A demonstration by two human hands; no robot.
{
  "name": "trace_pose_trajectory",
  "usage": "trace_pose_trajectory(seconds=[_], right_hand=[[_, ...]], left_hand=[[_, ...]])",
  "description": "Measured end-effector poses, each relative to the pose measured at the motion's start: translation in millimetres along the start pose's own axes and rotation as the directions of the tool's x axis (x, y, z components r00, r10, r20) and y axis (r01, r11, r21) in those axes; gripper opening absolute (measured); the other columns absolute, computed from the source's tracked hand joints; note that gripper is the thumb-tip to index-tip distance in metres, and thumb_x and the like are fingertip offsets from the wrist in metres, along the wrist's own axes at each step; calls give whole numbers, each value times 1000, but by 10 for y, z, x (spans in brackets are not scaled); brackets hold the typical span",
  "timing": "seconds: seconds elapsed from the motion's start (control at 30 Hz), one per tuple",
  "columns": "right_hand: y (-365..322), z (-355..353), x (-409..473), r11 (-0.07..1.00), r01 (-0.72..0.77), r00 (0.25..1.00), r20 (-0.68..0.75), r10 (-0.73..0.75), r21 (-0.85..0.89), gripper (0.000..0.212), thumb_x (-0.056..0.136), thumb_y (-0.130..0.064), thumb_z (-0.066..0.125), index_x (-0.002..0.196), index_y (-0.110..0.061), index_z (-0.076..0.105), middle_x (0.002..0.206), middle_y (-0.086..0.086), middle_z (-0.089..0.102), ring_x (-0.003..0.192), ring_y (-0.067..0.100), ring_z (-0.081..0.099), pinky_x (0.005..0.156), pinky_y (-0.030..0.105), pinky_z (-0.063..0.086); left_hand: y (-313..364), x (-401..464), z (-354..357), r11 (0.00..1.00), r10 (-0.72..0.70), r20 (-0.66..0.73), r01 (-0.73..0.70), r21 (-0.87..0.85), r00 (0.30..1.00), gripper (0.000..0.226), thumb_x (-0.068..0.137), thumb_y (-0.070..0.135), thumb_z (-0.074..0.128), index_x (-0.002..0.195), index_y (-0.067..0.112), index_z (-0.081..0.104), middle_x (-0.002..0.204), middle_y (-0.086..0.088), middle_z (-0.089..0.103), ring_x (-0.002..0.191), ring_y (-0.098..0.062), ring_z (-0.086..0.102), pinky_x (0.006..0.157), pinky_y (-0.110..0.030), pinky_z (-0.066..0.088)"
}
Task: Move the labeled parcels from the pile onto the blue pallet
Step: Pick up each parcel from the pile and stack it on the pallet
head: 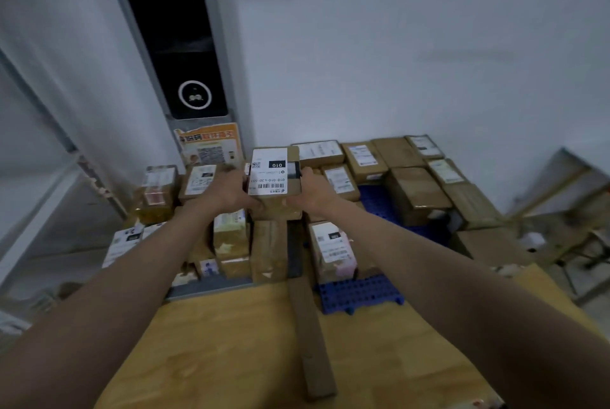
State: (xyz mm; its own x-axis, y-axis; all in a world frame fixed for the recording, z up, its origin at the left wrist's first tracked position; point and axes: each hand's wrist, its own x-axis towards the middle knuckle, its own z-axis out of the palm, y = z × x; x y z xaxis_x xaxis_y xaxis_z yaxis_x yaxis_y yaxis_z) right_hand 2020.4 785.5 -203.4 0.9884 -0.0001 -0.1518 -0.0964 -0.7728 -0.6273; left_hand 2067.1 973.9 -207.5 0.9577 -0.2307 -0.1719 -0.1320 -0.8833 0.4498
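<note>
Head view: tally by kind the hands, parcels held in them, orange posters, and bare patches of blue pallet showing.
Hands: 2, left hand and right hand
Parcels held: 1, labelled parcel, both hands grip it
Orange posters: 1, orange poster
Bare patches of blue pallet: 2
Total: 6

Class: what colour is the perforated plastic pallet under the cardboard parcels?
Blue; the perforated plastic pallet shows best in the head view.

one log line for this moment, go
held: brown cardboard parcel with white label | left hand: gripping | right hand: gripping | blue plastic pallet: partly loaded
</note>
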Motion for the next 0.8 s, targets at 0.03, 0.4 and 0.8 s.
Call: trace_pose_trajectory(seconds=[0.03, 0.4, 0.8], right_hand=[[99, -55, -23, 1000, -19, 1000, -10, 19, -10, 66, 85, -23, 71, 137, -4, 38, 129, 14, 57, 117, 30, 57, 92, 39, 51], [1383, -653, -256, 990, -142, 989, 26, 142, -12, 73, 83, -30, 76, 139, -7, 35, 128, 11, 56, 112, 28, 58, 91, 45, 54], [2877, -1378, -173, 994, -101, 981, 161, 107, -50, 71, 83, -31, 75, 135, -4, 35, 128, 14, 55, 112, 30, 57, 91, 44, 52]], left_hand=[[99, 26, 68, 1000, 19, 16, -19, 3, 1000, 41, 68, 33, 86, 92, 23, 54, 88, 5, 60, 76, -11, 57, 58, -27, 42], [1170, 272, 937, 991, 134, 135, -132, -20, 982, 40, 69, 38, 84, 91, 34, 50, 99, 9, 59, 86, -10, 55, 64, -23, 42], [2405, 446, 1952, 974, 82, 129, -107, 201, 988, 43, 75, 51, 73, 101, 26, 51, 96, 7, 61, 78, -11, 56, 58, -27, 43]])
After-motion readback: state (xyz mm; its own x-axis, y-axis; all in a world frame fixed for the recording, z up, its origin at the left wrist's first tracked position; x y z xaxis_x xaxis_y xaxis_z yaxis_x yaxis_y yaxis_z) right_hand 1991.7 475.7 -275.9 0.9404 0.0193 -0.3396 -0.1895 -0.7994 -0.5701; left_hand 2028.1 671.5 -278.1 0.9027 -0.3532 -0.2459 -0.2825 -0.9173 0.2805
